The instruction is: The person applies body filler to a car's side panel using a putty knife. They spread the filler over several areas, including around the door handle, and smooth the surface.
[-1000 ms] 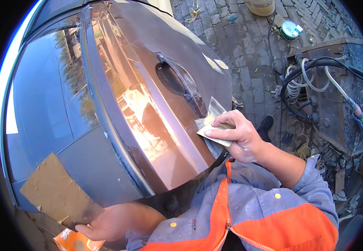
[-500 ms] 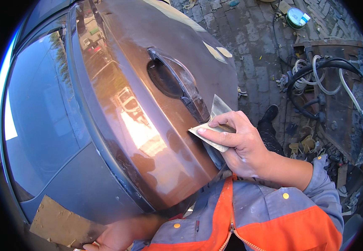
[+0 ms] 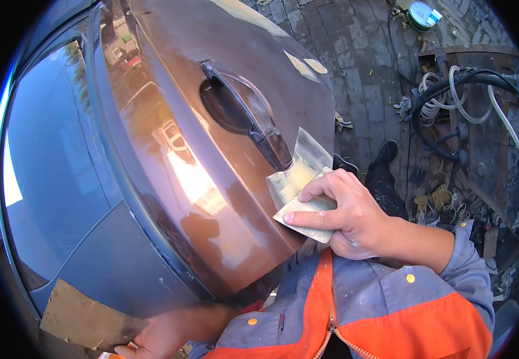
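Note:
My right hand point(image 3: 358, 218) pinches a flat, pale putty spreader point(image 3: 308, 219) between thumb and fingers, its edge against the rear edge of a brown car door point(image 3: 235, 197). Just beyond it, a smear of yellowish filler point(image 3: 299, 176) lies on a dull grey bare patch point(image 3: 311, 148). This patch borders the end of the dark door handle point(image 3: 256, 113). At the lower left, my left hand point(image 3: 158, 336) grips a flat brown board point(image 3: 83, 317) with dried residue along its edges. Something orange and white point(image 3: 113, 355) shows beside those fingers, mostly cut off.
The car window point(image 3: 62, 173) fills the left side. Pale filler patches point(image 3: 301, 64) mark the panel farther off. On the brick paving point(image 3: 355, 90) stand a round tin point(image 3: 421, 17) with a tube on it and a rusty metal frame point(image 3: 481, 179) draped with a black hose point(image 3: 433, 107).
My right hand and the spreader have drawn slightly back from the handle, uncovering the yellowish filler on the grey patch. The left hand and board have barely moved; the view has shifted a little.

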Action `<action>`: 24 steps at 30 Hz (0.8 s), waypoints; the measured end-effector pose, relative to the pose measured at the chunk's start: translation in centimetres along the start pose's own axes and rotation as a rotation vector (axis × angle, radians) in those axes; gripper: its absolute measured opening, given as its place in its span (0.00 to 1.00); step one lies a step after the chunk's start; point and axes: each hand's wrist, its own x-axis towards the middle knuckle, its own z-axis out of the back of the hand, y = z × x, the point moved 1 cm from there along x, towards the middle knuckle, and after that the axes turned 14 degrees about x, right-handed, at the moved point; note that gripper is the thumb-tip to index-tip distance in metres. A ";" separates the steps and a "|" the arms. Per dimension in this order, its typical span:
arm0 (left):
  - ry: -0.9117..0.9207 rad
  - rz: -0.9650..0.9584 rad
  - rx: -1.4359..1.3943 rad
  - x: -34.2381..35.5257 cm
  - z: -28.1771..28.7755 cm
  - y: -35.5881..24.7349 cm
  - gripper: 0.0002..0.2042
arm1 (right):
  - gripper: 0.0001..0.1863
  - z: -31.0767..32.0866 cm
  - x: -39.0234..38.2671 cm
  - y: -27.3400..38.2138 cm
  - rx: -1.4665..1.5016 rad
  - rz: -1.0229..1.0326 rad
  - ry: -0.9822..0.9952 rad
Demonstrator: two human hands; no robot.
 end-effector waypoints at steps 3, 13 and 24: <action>0.004 -0.008 0.013 -0.2 0.1 0.0 0.19 | 0.36 0.2 -1.1 -0.3 -0.004 0.063 0.039; 0.011 -0.007 0.021 1.2 1.1 1.6 0.19 | 0.36 2.1 -3.8 0.7 -0.014 0.045 0.246; 0.009 -0.016 0.014 1.1 1.0 1.8 0.19 | 0.36 -0.8 1.3 -2.6 -0.068 0.024 -0.172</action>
